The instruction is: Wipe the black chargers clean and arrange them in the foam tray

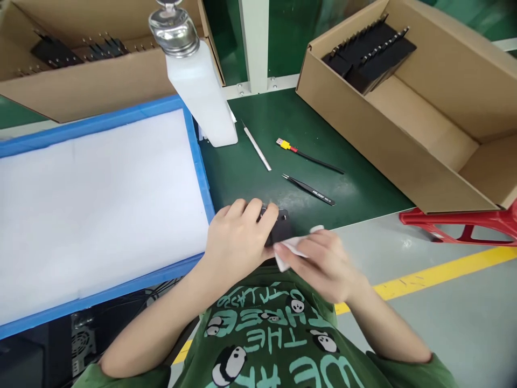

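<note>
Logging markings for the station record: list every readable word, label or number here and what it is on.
"THE", "WE", seen upside down: green panda T-shirt; its other words are too distorted to read.
White brand print on the black tweezers: too small to read.
White dispenser bottle, cardboard boxes, black part in the hands: no readable text.

part: small, black, flat, with small round marks on top; held at the near edge of the green surface, mostly covered | cloth: white, crumpled, pressed against the part's near right side
</note>
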`<state>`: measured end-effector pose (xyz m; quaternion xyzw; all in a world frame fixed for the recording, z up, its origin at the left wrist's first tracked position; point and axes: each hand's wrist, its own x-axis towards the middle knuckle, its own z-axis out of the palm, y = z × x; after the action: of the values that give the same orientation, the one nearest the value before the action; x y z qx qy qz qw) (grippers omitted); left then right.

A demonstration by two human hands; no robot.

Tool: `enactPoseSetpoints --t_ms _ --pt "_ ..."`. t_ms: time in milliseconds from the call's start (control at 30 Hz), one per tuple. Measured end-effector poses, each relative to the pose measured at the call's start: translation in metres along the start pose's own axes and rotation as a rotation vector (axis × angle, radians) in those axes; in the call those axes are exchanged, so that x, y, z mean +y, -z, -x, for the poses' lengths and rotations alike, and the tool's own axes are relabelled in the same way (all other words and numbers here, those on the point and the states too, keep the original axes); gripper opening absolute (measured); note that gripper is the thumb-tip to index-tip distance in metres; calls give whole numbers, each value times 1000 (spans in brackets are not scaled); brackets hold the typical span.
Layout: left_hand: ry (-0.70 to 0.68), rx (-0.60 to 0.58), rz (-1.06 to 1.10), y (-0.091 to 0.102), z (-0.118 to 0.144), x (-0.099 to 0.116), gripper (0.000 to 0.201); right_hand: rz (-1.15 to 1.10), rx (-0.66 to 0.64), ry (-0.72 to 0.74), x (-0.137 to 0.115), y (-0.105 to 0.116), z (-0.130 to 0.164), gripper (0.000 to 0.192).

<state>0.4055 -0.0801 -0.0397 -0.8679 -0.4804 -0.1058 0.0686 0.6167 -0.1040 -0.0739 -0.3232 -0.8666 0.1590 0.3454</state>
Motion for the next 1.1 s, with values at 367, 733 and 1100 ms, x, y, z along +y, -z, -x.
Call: enactPoseSetpoints --t_ms 367,733,1100 --pt "246 210 594 2 5 -18 50 -62 671 -347 17 13 10 37" --pt "1006 595 1833 14 13 0 75 -391 553 -229 -58 -15 -90 47" --pt "1206 217 2264 18 22 5 78 -342 -98 147 -61 4 -62 19"
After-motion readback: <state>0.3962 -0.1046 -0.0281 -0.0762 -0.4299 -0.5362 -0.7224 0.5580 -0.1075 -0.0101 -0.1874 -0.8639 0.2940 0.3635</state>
